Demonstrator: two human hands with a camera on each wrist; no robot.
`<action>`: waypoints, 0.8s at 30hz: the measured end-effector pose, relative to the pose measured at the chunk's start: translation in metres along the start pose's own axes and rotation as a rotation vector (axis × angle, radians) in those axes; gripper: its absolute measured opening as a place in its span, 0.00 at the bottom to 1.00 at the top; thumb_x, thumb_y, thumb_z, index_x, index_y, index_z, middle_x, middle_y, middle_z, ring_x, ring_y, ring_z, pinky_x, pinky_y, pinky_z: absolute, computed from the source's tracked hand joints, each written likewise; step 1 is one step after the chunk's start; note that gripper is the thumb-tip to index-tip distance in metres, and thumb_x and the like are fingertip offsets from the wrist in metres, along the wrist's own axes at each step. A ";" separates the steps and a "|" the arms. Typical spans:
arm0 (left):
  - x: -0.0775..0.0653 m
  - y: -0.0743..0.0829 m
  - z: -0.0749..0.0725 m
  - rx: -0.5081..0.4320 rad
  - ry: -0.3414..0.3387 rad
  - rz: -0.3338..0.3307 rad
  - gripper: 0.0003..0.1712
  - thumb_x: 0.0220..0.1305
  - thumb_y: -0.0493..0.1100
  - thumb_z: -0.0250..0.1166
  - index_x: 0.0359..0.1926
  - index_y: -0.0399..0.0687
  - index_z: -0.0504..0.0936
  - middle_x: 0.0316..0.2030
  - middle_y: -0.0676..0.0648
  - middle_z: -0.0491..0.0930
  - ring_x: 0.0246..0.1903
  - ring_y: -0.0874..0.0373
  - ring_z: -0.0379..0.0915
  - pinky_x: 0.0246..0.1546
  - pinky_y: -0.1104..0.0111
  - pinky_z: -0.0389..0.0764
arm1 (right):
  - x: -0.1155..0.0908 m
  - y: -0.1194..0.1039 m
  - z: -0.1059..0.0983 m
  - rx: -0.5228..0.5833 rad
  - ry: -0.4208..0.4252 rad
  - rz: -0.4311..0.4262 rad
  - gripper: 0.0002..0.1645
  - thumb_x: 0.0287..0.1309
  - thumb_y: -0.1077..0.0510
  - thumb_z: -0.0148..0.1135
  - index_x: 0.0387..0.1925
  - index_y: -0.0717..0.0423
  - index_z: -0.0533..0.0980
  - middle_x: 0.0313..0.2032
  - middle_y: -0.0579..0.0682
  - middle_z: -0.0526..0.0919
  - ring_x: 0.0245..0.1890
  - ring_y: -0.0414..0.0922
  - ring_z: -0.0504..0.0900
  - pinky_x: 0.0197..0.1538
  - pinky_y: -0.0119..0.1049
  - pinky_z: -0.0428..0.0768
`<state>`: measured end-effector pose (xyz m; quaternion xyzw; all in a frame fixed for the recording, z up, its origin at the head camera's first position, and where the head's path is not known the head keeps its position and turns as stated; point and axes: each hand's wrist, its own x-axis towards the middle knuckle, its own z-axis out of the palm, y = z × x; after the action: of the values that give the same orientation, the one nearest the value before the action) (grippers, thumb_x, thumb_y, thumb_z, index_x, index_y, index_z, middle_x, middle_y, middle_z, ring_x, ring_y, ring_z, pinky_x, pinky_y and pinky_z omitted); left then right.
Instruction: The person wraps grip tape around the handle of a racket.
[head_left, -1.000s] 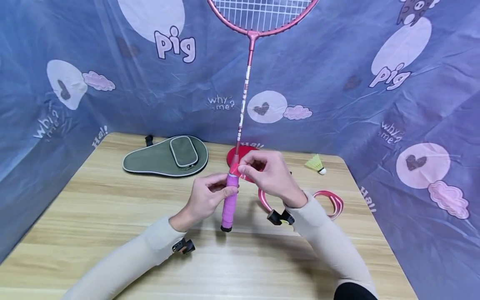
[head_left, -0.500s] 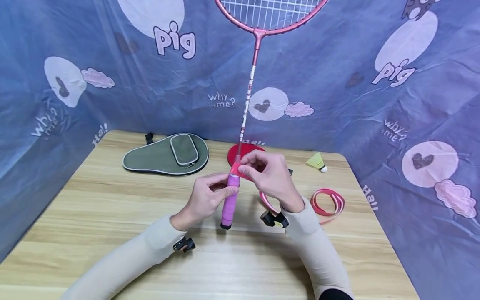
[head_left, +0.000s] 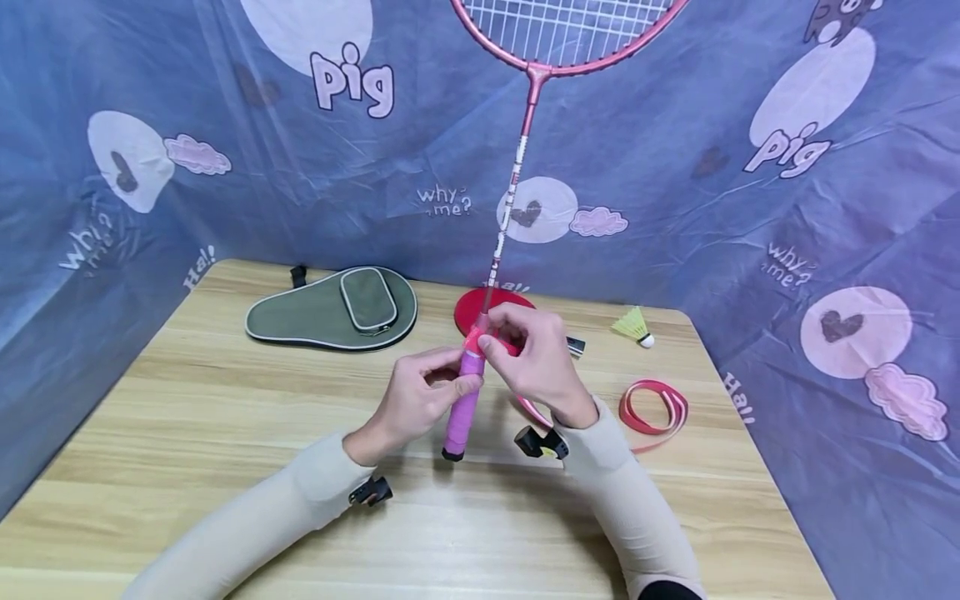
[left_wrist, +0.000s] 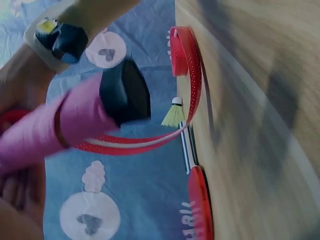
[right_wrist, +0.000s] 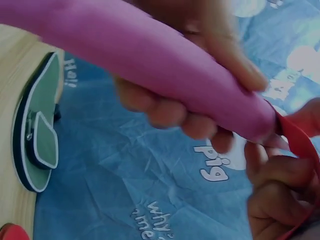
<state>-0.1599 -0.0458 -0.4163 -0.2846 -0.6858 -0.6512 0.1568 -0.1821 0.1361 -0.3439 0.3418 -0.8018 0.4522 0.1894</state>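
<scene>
A badminton racket (head_left: 504,225) stands tilted to the right, its head partly outside the top of the head view. My left hand (head_left: 420,396) holds its purple-wrapped handle (head_left: 462,412) near the upper end; the black butt cap (left_wrist: 125,92) shows in the left wrist view. At the top of the handle, my right hand (head_left: 536,358) pinches red grip tape (head_left: 472,340) lying around the cone. From there the perforated tape (left_wrist: 196,65) hangs in a loop to a loose coil on the table. The right fingertips partly hide the wrapped spot.
A green paddle case (head_left: 307,323) lies at the back left of the wooden table (head_left: 300,392). Behind the hands is a red table tennis paddle (head_left: 471,310), partly covered. A yellow shuttlecock (head_left: 633,325) lies at the back right. A printed blue cloth (head_left: 660,183) surrounds the table.
The racket's head has swung to the right, tilting the shaft further. The right hand and forearm have shifted slightly left, still pinching the tape. The left hand keeps its hold on the handle.
</scene>
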 end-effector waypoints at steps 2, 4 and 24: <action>0.001 0.000 0.004 0.046 0.077 0.093 0.26 0.55 0.29 0.74 0.57 0.31 0.82 0.42 0.35 0.85 0.37 0.60 0.84 0.41 0.70 0.88 | 0.000 0.002 0.003 -0.028 0.045 -0.028 0.04 0.55 0.64 0.65 0.34 0.56 0.83 0.23 0.47 0.83 0.19 0.37 0.70 0.23 0.26 0.68; 0.001 -0.001 0.009 0.107 0.165 0.219 0.32 0.52 0.28 0.76 0.59 0.30 0.79 0.44 0.35 0.82 0.35 0.55 0.85 0.40 0.71 0.88 | 0.000 0.003 0.004 -0.055 0.085 -0.045 0.04 0.56 0.62 0.66 0.34 0.56 0.83 0.24 0.47 0.84 0.19 0.37 0.71 0.24 0.26 0.69; 0.007 -0.006 0.012 0.537 0.287 0.585 0.35 0.47 0.31 0.78 0.59 0.27 0.79 0.47 0.34 0.85 0.44 0.46 0.86 0.51 0.63 0.86 | 0.000 0.007 0.015 -0.172 0.158 -0.140 0.05 0.57 0.61 0.68 0.36 0.58 0.84 0.18 0.47 0.77 0.18 0.36 0.69 0.22 0.26 0.66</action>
<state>-0.1665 -0.0328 -0.4181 -0.3227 -0.6926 -0.4104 0.4977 -0.1869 0.1260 -0.3555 0.3429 -0.7943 0.3929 0.3117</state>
